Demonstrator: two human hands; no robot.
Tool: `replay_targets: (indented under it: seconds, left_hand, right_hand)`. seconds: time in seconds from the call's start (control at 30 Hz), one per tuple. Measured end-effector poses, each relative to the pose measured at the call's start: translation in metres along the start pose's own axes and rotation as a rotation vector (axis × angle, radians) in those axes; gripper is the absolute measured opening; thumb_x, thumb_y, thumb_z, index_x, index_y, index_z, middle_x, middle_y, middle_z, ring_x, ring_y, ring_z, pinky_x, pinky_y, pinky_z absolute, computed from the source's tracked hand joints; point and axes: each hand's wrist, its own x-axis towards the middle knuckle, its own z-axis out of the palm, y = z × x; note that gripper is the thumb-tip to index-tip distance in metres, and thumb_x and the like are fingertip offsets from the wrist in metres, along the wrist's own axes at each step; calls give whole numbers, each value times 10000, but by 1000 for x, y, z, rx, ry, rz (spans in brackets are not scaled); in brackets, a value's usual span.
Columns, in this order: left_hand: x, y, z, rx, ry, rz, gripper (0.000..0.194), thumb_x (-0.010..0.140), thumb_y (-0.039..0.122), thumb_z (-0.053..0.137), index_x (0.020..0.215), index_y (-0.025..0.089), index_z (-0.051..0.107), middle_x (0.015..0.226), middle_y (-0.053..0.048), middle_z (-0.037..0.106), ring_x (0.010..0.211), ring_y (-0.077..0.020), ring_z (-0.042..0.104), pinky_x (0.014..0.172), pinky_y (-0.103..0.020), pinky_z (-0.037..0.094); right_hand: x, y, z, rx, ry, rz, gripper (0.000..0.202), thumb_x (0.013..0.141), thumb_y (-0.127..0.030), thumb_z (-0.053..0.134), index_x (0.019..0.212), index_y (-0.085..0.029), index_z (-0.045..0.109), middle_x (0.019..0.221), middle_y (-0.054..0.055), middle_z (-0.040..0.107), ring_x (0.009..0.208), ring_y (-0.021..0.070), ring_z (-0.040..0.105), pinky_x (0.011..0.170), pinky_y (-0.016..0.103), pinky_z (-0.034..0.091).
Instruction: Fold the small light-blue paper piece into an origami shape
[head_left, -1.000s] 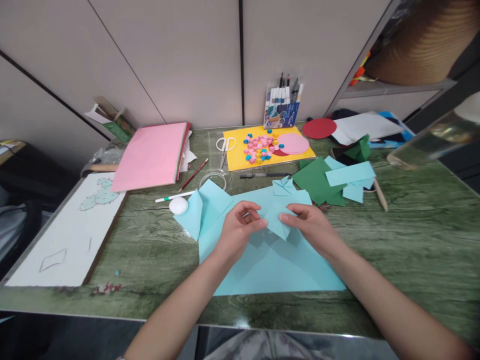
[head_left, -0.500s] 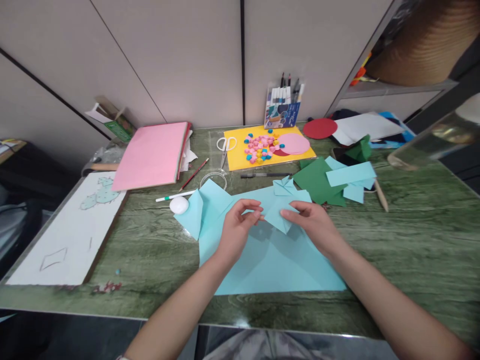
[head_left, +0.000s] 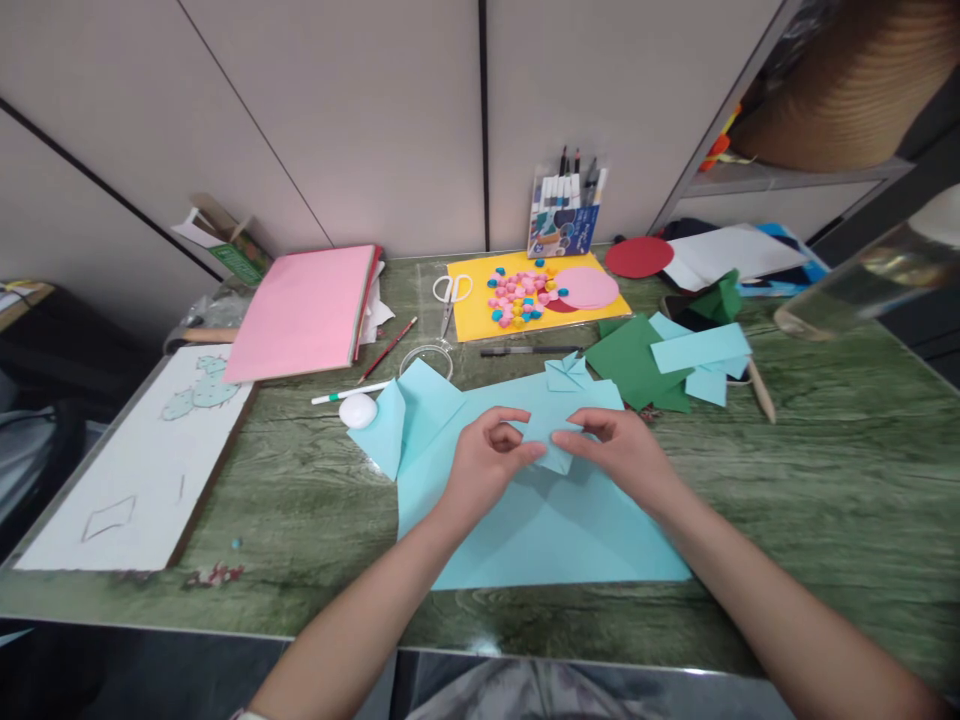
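Between my two hands is a small piece of light blue folded paper [head_left: 553, 452], held over a large light blue sheet [head_left: 570, 540]. My left hand [head_left: 491, 455] pinches its left edge between thumb and fingers. On the opposite edge, my right hand [head_left: 619, 445] grips it with the thumb on the near face. Just beyond them, another small folded blue paper [head_left: 568, 373] lies on the sheet's far edge. A creased blue paper [head_left: 431, 395] covers the sheet's left corner, with a white egg-shaped object [head_left: 358, 411] beside it.
Farther back, white scissors [head_left: 451, 292] lie beside a yellow sheet [head_left: 472, 318] bearing several small coloured balls [head_left: 517, 290]. Green paper [head_left: 634, 360] and blue strips [head_left: 701, 350] are at right. A pink folder [head_left: 304, 310] and a white drawing board [head_left: 112, 480] occupy the left.
The small folded paper has turned and come slightly left and nearer. My left hand, which was beside it, now grips its left edge; my right hand has shifted a little left.
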Motion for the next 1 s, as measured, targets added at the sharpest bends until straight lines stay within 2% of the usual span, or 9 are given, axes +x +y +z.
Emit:
replay_targets:
  seconds: [0.13,0.3,0.57,0.67,0.8,1.0]
  left_hand:
    - [1,-1,-1,-25,4,-11,320,616,270,746,867,171,573,542,67,459,496,-69,431,507,-207,331]
    - [2,-1,-1,-48,6,-9,319,606,266,749,854,166,575,563,65,436,513,-66,416,510,-207,323]
    - [4,-2,-2,-77,18,-8,300,620,272,733,850,171,568,613,52,414,576,-81,426,544,-213,338]
    - [5,-1,-3,-81,53,-5,288,622,272,731,844,177,573,647,42,422,608,-87,429,554,-206,344]
    - [6,-1,-3,-98,82,-6,279,625,268,728,847,183,582,678,33,444,637,-91,437,568,-201,347]
    - [6,0,-4,-84,90,-14,289,618,286,731,846,177,591,698,18,503,653,-108,468,588,-218,362]
  right_hand:
    - [0,-1,-3,133,-19,55,288,644,-423,679,583,-166,565,569,-29,464,565,115,396,545,253,307]
    - [1,3,-7,219,-88,88,233,685,-394,656,617,-173,621,601,-22,516,611,126,441,607,260,340]
    - [6,7,-14,117,-127,84,259,718,-437,631,683,-184,674,704,9,626,718,174,535,709,293,395]
    - [6,3,-15,86,-98,46,265,743,-440,606,722,-188,685,751,28,649,780,192,557,753,308,408]
    - [5,-2,-15,120,11,-7,252,749,-418,607,843,-204,700,773,36,659,790,189,573,751,315,427]
    - [4,-2,-13,110,21,-10,214,682,-397,675,778,-206,689,816,43,675,773,192,590,738,334,454]
